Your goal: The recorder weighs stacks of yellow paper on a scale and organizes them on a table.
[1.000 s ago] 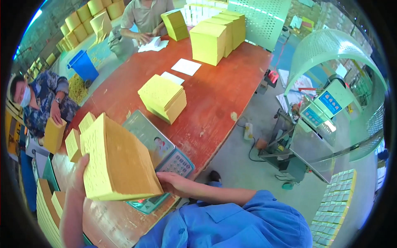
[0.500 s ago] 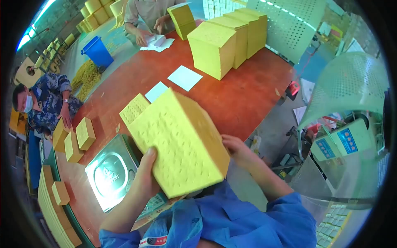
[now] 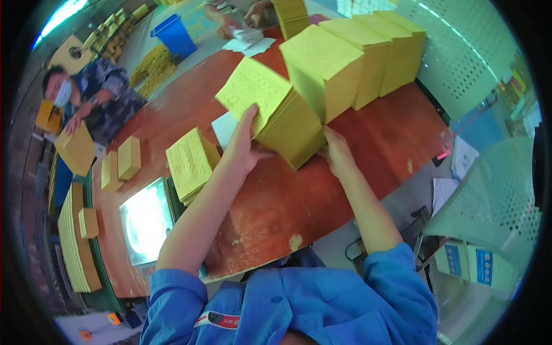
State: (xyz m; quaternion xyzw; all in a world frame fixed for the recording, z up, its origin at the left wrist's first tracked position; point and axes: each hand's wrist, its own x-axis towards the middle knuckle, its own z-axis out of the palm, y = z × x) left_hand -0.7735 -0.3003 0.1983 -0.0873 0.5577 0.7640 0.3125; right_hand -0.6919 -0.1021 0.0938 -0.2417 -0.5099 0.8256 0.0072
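Clamping a yellow paper stack [image 3: 279, 112], the left grip [image 3: 244, 146] and right grip [image 3: 338, 152] are partly hidden by it; glare washes out the shiny plate [image 3: 146, 221] on the tabletop [image 3: 267, 215].

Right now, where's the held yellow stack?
Head view, just above centre: the held yellow stack is between the left grip and right grip, over the red table, lower-left of the row of yellow stacks.

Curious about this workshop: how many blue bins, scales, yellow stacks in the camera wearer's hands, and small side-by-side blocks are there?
Blue bin: 1
Scale: 1
Yellow stack between left hand and right hand: 1
Small blocks side by side: 2
Total: 5
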